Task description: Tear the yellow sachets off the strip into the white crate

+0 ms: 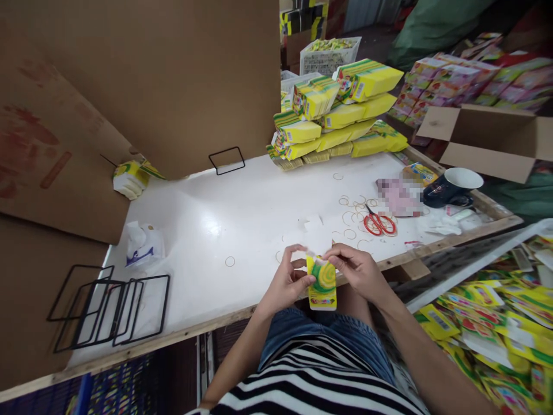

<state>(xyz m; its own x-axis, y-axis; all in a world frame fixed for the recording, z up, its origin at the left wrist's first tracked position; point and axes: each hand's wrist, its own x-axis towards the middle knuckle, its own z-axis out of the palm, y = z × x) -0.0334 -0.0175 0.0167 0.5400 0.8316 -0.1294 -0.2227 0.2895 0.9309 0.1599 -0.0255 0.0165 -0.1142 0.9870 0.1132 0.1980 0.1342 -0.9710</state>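
A small yellow and green printed carton (324, 293) is held upright over my lap, at the front edge of the table. My left hand (288, 282) grips its left side, thumb on the printed face and forefinger raised over the top. At the upper right corner, my right hand (355, 266) pinches the carton's edge between thumb and fingers. The carton's top looks open, with a pale flap showing. Beyond my hands, a white paper scrap (313, 222) lies on the white tabletop (190, 202).
Red-handled scissors (380, 223) lie among rubber bands to the right, near a dark mug (451, 187). Stacked yellow cartons (341, 124) stand at the back. Black wire frames (116, 311) and a tissue pack (144, 245) are on the left. Loose cartons (488, 328) fill a bin at right.
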